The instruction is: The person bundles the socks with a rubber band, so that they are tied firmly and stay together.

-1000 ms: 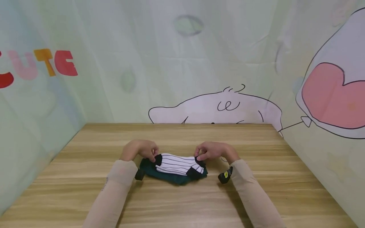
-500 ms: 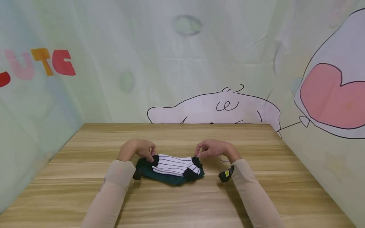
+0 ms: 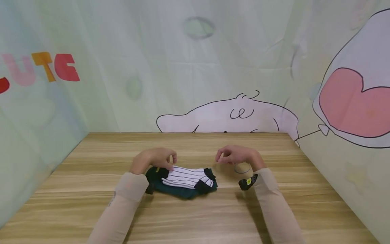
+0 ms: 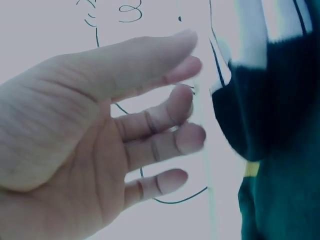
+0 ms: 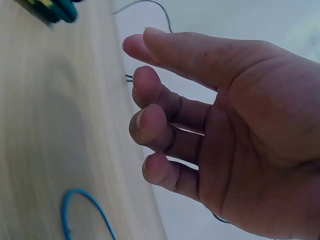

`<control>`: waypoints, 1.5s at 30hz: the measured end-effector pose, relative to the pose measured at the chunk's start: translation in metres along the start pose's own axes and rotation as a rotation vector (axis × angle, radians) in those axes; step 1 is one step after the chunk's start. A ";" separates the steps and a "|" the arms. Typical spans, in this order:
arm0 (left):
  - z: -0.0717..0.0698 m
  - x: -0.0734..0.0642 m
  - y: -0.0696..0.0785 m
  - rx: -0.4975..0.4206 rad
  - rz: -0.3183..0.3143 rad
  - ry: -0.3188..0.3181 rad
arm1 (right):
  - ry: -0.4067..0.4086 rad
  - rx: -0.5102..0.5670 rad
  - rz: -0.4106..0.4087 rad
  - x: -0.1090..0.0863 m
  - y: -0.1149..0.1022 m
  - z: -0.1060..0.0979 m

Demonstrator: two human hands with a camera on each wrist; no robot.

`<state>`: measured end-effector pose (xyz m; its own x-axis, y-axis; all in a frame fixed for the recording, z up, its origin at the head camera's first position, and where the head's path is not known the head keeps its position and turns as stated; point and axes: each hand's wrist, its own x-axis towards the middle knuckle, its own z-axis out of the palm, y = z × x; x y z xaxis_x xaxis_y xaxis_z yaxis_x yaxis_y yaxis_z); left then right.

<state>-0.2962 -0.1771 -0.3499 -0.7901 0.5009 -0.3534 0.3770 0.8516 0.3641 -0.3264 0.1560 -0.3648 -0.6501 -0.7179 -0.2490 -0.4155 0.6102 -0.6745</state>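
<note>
A white ankle sock (image 3: 186,176) with dark stripes and black toe, heel and cuff lies flat on a dark green sock (image 3: 181,193). My left hand (image 3: 156,157) hovers over the left end of this pair, its fingers loosely bent and holding nothing. The left wrist view shows the black end of the striped sock (image 4: 245,110) just beyond those fingertips. Past the right end of the socks, my right hand (image 3: 239,154) is raised above the table, also holding nothing. Under it lies a thin blue loop (image 5: 75,192), like a hair tie or rubber band.
The wood-grain table (image 3: 195,220) reaches back to a printed curtain (image 3: 137,67) with cartoon drawings, which also runs along both sides. A black strap-on camera (image 3: 248,182) sits at the right cuff. A yellow mark (image 4: 251,168) shows on the green sock.
Both hands have let go of the striped sock's ends and lifted. The right hand has moved away to the right, and the left has shifted slightly right; the socks now lie untouched.
</note>
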 end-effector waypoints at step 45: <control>0.040 0.040 0.042 0.000 0.302 0.042 | 0.088 -0.108 0.207 -0.029 0.030 -0.020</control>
<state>-0.2929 -0.1151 -0.3829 -0.6618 0.7244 -0.1930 0.5977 0.6653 0.4474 -0.3328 0.2013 -0.3640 -0.7794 -0.5449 -0.3092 -0.3306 0.7769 -0.5358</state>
